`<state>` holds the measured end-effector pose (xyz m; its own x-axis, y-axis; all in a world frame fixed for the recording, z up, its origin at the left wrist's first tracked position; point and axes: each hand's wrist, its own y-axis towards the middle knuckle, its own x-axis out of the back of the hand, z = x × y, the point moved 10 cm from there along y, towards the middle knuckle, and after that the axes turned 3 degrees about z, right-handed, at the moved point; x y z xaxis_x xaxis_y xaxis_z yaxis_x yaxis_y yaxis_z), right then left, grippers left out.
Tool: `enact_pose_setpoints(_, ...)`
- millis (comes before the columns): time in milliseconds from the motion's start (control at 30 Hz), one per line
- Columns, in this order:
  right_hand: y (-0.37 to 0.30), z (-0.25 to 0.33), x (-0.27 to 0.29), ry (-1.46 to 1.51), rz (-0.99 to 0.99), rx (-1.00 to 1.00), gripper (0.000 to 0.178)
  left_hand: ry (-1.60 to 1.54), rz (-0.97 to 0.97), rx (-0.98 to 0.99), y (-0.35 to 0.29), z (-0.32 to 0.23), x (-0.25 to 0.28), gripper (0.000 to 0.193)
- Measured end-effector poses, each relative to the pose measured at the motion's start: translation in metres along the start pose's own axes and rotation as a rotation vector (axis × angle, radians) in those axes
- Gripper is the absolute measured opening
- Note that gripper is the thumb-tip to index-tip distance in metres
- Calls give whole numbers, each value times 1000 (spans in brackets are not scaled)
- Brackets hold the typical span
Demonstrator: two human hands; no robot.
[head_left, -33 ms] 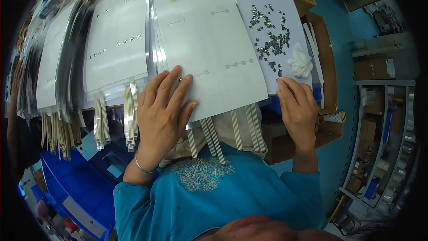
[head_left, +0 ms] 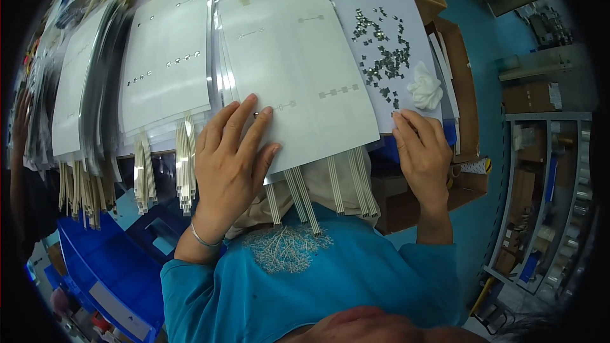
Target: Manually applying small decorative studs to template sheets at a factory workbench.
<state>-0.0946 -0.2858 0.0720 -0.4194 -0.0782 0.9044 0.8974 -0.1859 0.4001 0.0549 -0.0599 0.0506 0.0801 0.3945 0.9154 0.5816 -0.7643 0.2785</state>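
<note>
A pale rectangular sheet [head_left: 318, 57] with small printed squares joined by lines lies on top of a stack, flat striped ribbon tails [head_left: 298, 197] hanging off its near edge. My left hand [head_left: 232, 146] rests on the sheet's near left part with fingers spread, a small shiny piece [head_left: 256, 115] between the fingertips. Many small silvery metal pieces [head_left: 391, 57] are scattered on the white table right of the sheet. At their near end is my right hand [head_left: 419, 146], fingers curled together, fingertips at a small dark piece; whether it is gripped I cannot make out.
More stacked sheets with ribbon tails stand to the left, a near stack [head_left: 168, 51] and a thicker one [head_left: 82, 82]. A crumpled white cloth [head_left: 424, 87] lies by the metal pieces. Cardboard boxes [head_left: 467, 82] border the table's right side; a blue bin [head_left: 105, 273] sits lower left.
</note>
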Motion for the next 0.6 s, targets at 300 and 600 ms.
enact_pose_setpoints(300, -12, -28, 10, 18, -89, -147, 25, 75, -25, -40, 1, -3, 0, 53)
enact_pose_setpoints(600, -8, -29, 8, 54, -100, -78, 21, 14, -48, -4, -1, 3, -2, 56)
